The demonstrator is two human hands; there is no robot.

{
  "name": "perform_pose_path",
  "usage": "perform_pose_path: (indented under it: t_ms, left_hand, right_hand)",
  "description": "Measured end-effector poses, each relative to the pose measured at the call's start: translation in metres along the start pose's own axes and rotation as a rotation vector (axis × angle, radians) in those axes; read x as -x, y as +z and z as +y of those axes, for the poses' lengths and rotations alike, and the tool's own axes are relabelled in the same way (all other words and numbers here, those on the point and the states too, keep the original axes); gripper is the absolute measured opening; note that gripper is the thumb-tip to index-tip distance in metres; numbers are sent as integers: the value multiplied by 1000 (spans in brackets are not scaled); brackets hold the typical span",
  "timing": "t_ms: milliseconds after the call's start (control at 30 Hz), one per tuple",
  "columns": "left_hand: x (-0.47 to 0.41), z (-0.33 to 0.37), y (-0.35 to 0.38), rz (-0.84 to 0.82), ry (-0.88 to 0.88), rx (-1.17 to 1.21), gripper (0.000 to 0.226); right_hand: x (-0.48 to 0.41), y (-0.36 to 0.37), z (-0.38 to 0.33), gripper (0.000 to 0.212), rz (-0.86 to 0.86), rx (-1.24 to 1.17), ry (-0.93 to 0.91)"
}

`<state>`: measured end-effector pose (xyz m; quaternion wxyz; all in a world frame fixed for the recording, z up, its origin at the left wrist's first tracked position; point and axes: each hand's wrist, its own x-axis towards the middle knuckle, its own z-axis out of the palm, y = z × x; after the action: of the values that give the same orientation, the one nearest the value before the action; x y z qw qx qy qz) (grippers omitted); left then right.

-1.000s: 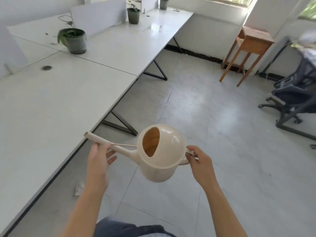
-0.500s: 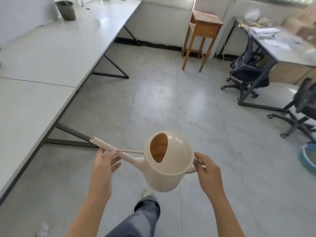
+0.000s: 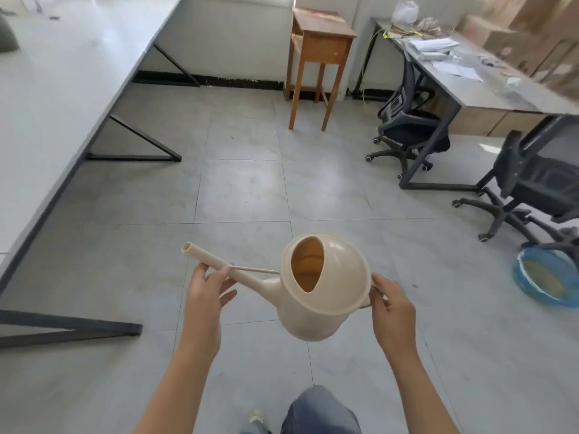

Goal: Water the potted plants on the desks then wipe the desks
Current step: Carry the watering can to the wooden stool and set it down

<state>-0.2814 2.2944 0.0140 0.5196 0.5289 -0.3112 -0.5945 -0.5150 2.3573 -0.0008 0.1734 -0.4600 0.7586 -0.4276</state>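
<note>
Both hands carry a beige can [image 3: 322, 289] in the air above the tiled floor [image 3: 250, 189], well clear of the white desk [image 3: 47, 98] at left. The left hand [image 3: 205, 296] has its fingers [image 3: 224, 274] pinched lightly on the spout, which points left. The right hand [image 3: 393, 311] is closed round the handle behind the body.

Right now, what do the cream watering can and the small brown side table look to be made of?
Cream watering can: probably moulded plastic, smooth and uniform with a soft sheen.
Small brown side table: apparently wood, with a warm brown finish and square legs.
</note>
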Motion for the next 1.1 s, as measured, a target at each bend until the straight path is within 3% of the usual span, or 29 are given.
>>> perform_pose_path:
  t_ms: [267, 367, 600, 1100]
  left_hand:
    - [-107, 3, 112, -39, 35, -44, 19]
    - [-147, 4, 164, -9, 55, -35, 4]
    - [-234, 20, 277, 31, 75, -42, 14]
    - [-482, 58, 412, 5, 100, -18, 16]
  right_hand:
    - [-149, 1, 40, 25, 74, 44, -63]
    - [-211, -5, 53, 26, 102, 89, -170]
    - [-366, -20, 71, 27, 131, 118, -255]
    - [-640, 46, 75, 29, 144, 150, -322]
